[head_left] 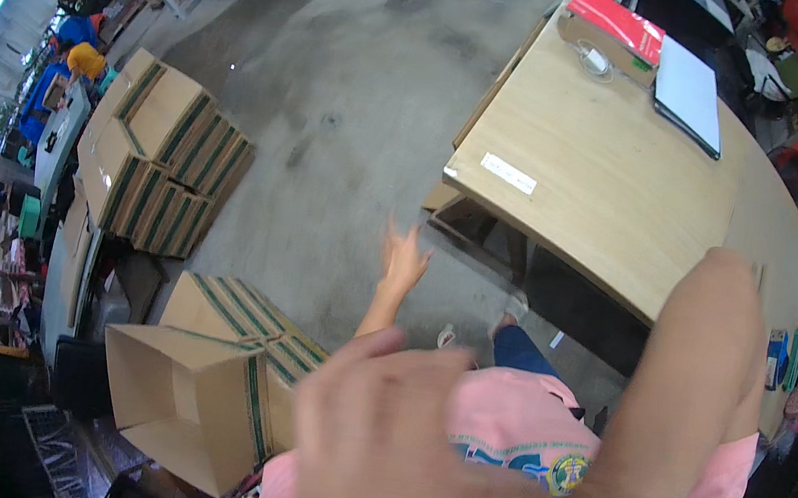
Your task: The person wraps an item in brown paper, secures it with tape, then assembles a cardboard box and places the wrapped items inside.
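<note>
The left grip [403,262] is held open above the concrete floor [333,140]. The right grip [383,448] is raised close to the camera and blurred; whether it is closed cannot be told. Left of it, an open cardboard box [197,404] is seen; stacked brown cartons [162,132] are placed left of the left grip, a wooden surface [613,156] to its right.

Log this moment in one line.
left hand: open, nothing visible held | right hand: blurred, near camera, grip unclear | picture left: open cardboard box, stacked cartons | picture right: table
</note>
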`<act>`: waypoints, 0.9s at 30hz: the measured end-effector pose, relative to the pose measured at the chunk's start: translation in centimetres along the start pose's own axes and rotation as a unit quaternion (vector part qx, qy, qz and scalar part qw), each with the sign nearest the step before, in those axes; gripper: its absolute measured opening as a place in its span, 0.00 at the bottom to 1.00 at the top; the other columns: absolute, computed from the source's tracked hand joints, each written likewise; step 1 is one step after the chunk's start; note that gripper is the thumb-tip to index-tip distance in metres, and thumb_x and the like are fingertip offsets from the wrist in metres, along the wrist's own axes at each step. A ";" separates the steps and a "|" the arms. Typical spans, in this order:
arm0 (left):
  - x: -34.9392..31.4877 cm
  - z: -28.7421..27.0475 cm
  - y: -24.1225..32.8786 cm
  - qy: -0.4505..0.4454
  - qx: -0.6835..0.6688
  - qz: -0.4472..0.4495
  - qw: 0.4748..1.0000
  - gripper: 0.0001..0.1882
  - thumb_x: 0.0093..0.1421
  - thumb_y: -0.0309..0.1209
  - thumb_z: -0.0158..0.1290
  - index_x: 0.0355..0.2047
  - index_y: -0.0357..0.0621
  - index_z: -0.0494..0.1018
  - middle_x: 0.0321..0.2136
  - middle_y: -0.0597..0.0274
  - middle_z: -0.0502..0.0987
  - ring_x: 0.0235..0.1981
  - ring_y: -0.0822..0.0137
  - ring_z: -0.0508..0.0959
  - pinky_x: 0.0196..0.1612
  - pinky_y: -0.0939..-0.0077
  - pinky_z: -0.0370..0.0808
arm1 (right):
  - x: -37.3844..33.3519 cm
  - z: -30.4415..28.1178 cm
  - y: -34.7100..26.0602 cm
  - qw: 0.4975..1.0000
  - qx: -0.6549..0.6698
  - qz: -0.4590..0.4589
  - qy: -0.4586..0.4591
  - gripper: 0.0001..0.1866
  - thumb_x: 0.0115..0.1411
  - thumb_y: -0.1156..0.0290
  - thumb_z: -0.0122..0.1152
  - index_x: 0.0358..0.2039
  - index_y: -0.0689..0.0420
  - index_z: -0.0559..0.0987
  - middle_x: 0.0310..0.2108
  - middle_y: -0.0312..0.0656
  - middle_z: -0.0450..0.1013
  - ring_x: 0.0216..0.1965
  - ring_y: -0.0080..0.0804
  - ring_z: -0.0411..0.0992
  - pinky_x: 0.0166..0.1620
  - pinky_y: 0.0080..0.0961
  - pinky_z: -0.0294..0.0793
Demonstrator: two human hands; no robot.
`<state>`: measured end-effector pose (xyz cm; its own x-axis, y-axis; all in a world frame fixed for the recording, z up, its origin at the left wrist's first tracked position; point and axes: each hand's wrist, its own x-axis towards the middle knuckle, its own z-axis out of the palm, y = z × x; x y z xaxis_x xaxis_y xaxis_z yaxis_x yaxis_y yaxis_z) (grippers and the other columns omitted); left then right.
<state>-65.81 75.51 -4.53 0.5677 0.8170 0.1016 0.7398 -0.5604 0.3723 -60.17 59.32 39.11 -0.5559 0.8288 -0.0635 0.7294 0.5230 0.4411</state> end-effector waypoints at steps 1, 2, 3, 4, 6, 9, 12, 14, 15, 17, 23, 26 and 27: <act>2.2 -0.8 1.4 -0.004 -0.012 0.019 1.000 0.27 0.53 0.40 0.59 0.50 0.40 0.69 0.61 0.33 0.50 0.56 0.39 0.65 0.56 0.53 0.65 | -0.4 1.4 -0.2 0.998 -0.043 0.047 0.018 0.15 0.47 0.61 0.60 0.27 0.62 0.81 0.23 0.44 0.73 0.26 0.37 0.72 0.31 0.37 0.77; 4.2 -1.8 2.7 -0.054 -0.042 0.031 0.997 0.28 0.54 0.38 0.59 0.52 0.39 0.67 0.62 0.31 0.44 0.57 0.36 0.63 0.57 0.51 0.65 | -0.9 3.1 0.0 0.992 -0.073 0.086 0.049 0.15 0.48 0.62 0.60 0.27 0.62 0.81 0.22 0.44 0.73 0.25 0.37 0.72 0.31 0.38 0.77; 7.0 -1.3 3.9 -0.048 -0.051 0.035 0.997 0.27 0.54 0.37 0.59 0.52 0.39 0.67 0.62 0.31 0.46 0.57 0.36 0.62 0.57 0.51 0.65 | -1.5 2.8 1.7 0.993 -0.012 0.116 0.000 0.17 0.50 0.61 0.57 0.33 0.63 0.80 0.27 0.43 0.74 0.31 0.33 0.72 0.35 0.38 0.74; 8.5 -0.8 4.0 -0.040 -0.060 0.017 0.997 0.27 0.55 0.37 0.58 0.52 0.39 0.67 0.61 0.31 0.47 0.58 0.36 0.62 0.57 0.51 0.64 | -1.0 2.2 3.8 0.990 0.051 0.127 -0.032 0.20 0.51 0.60 0.55 0.38 0.63 0.78 0.32 0.42 0.75 0.38 0.28 0.73 0.40 0.37 0.71; 11.1 0.9 1.9 0.033 -0.103 0.001 0.994 0.27 0.56 0.36 0.56 0.54 0.39 0.65 0.61 0.30 0.49 0.58 0.35 0.61 0.57 0.50 0.64 | 1.6 1.5 8.7 0.944 0.083 -0.289 -0.136 0.17 0.52 0.60 0.58 0.32 0.63 0.80 0.29 0.46 0.75 0.31 0.34 0.73 0.36 0.43 0.76; 17.7 1.4 4.9 0.065 -0.146 0.037 0.986 0.27 0.57 0.37 0.56 0.55 0.38 0.64 0.60 0.30 0.50 0.57 0.34 0.61 0.57 0.50 0.64 | 0.1 4.3 11.5 0.964 -0.024 -0.229 -0.134 0.16 0.54 0.57 0.57 0.33 0.56 0.82 0.31 0.48 0.76 0.32 0.38 0.74 0.36 0.52 0.77; 23.4 2.0 7.3 0.009 -0.155 0.021 0.988 0.28 0.61 0.44 0.50 0.55 0.37 0.64 0.59 0.31 0.51 0.58 0.35 0.61 0.58 0.51 0.63 | -3.1 6.7 12.2 0.992 -0.104 0.068 -0.035 0.15 0.55 0.57 0.56 0.36 0.52 0.82 0.35 0.47 0.76 0.35 0.37 0.75 0.37 0.52 0.76; 27.9 3.7 9.5 -0.034 -0.179 0.003 0.983 0.30 0.62 0.48 0.47 0.56 0.38 0.64 0.59 0.32 0.52 0.58 0.36 0.60 0.58 0.51 0.62 | -4.5 8.5 14.6 0.974 0.002 0.217 -0.065 0.14 0.52 0.63 0.58 0.37 0.57 0.80 0.36 0.44 0.76 0.32 0.34 0.74 0.34 0.41 0.76; 30.5 4.6 10.2 -0.049 -0.204 -0.012 0.978 0.30 0.63 0.49 0.46 0.56 0.38 0.64 0.60 0.33 0.52 0.59 0.36 0.60 0.59 0.51 0.62 | -5.4 9.3 15.9 0.953 0.045 0.289 -0.075 0.14 0.51 0.66 0.59 0.37 0.59 0.79 0.36 0.42 0.75 0.31 0.32 0.74 0.33 0.36 0.75; 33.6 7.3 9.8 -0.084 -0.217 -0.079 0.969 0.32 0.63 0.52 0.45 0.57 0.39 0.63 0.60 0.35 0.53 0.59 0.38 0.60 0.59 0.52 0.62 | -8.3 13.3 19.8 0.934 0.141 0.319 -0.083 0.18 0.47 0.69 0.62 0.40 0.59 0.76 0.39 0.40 0.75 0.30 0.33 0.75 0.34 0.30 0.75; 43.0 13.3 12.0 -0.141 -0.146 -0.237 0.950 0.23 0.63 0.49 0.44 0.49 0.46 0.73 0.48 0.44 0.74 0.51 0.48 0.72 0.52 0.52 0.69 | -21.9 26.7 24.5 0.793 0.359 0.433 -0.236 0.23 0.46 0.64 0.69 0.41 0.59 0.74 0.37 0.47 0.74 0.37 0.42 0.75 0.36 0.38 0.74; 44.5 12.0 8.9 -0.025 -0.040 -0.253 0.966 0.19 0.65 0.45 0.42 0.40 0.46 0.76 0.37 0.47 0.78 0.42 0.47 0.78 0.42 0.52 0.74 | -26.7 30.2 23.1 0.681 0.447 0.522 -0.251 0.29 0.41 0.61 0.73 0.43 0.60 0.75 0.35 0.49 0.76 0.37 0.43 0.76 0.38 0.37 0.74; 45.3 10.5 9.0 0.003 -0.009 -0.240 0.971 0.18 0.66 0.43 0.41 0.38 0.45 0.76 0.36 0.47 0.79 0.39 0.46 0.78 0.40 0.51 0.74 | -27.6 30.6 22.9 0.625 0.473 0.561 -0.267 0.30 0.40 0.60 0.74 0.43 0.60 0.75 0.35 0.50 0.76 0.38 0.43 0.76 0.39 0.36 0.74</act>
<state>-29.65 106.00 -6.26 0.1570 0.9842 -0.0820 0.9121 -0.1126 0.3943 -15.99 54.52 23.56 0.5445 0.5957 -0.5905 0.5908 -0.7721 -0.2341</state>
